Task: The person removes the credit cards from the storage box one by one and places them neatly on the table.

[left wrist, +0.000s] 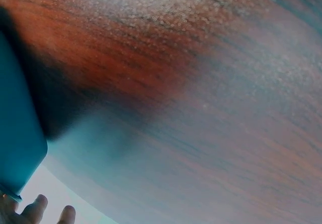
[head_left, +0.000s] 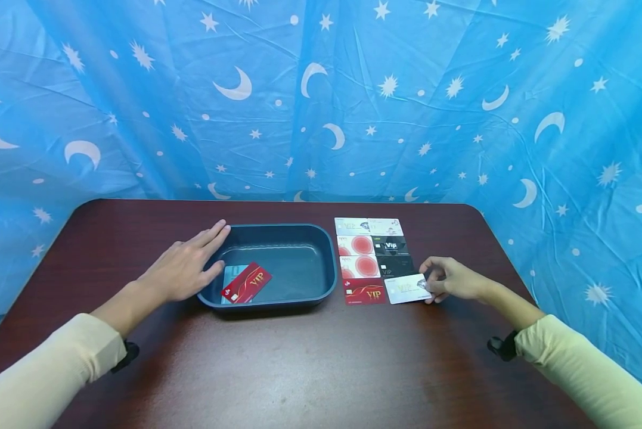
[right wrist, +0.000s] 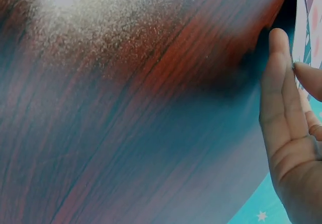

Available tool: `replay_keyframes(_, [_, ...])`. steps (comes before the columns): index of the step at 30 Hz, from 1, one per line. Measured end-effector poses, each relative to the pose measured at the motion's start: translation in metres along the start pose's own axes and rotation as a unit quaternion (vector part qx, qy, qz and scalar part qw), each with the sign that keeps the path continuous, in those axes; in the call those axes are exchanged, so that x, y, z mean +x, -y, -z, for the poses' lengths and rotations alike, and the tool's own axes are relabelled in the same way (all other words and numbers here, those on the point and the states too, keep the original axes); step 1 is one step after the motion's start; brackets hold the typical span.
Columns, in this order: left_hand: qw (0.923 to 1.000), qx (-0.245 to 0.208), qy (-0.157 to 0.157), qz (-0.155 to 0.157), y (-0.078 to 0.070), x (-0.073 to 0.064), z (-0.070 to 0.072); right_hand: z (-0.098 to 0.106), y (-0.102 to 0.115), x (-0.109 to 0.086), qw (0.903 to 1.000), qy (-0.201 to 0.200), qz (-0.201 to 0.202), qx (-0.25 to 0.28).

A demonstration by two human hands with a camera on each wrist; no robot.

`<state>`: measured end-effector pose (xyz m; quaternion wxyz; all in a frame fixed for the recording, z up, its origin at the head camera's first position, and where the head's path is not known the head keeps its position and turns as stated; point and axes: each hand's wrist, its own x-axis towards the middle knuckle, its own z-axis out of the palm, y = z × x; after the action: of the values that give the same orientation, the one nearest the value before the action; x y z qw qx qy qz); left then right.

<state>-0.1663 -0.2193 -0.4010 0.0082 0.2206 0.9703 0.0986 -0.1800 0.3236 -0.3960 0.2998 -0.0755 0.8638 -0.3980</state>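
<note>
My right hand [head_left: 449,279] pinches a white VIP card [head_left: 405,289] at its right edge, thumb on one face and fingers on the other. In the right wrist view the fingers [right wrist: 284,93] extend along the card's underside. This card is at the near right corner of a two-column block of cards, beside a red VIP card [head_left: 365,291] and near a black VIP card [head_left: 396,266]. My left hand [head_left: 186,265] rests on the left rim of a dark blue tray [head_left: 278,304], fingers fairly straight, thumb over the inside. In the tray, a red VIP card [head_left: 247,282] overlaps a light blue card [head_left: 233,274].
Farther up the block lie white cards with red circles [head_left: 361,245], another black card [head_left: 391,246] and pale cards [head_left: 351,226]. All stand on a dark brown wooden table [head_left: 299,369]. A blue curtain [head_left: 321,119] with moons and stars hangs behind.
</note>
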Motion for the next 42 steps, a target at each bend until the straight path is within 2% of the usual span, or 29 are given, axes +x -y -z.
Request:
replay_keyframes(8, [1.0000, 0.001, 0.005, 0.003, 0.0002, 0.0007, 0.0000, -0.0051, -0.0033, 0.0052, 0.9994, -0.013, -0.001, -0.032])
replay_keyframes(31, [1.0000, 0.001, -0.002, 0.002, -0.0006, -0.0009, -0.0002, -0.0105, -0.0039, 0.0077, 0.9984, -0.026, 0.006, -0.049])
replay_keyframes(42, [1.0000, 0.002, -0.003, 0.003, -0.0007, -0.0008, -0.0019, -0.0096, -0.0087, 0.0070, 0.9984, -0.015, 0.023, -0.049])
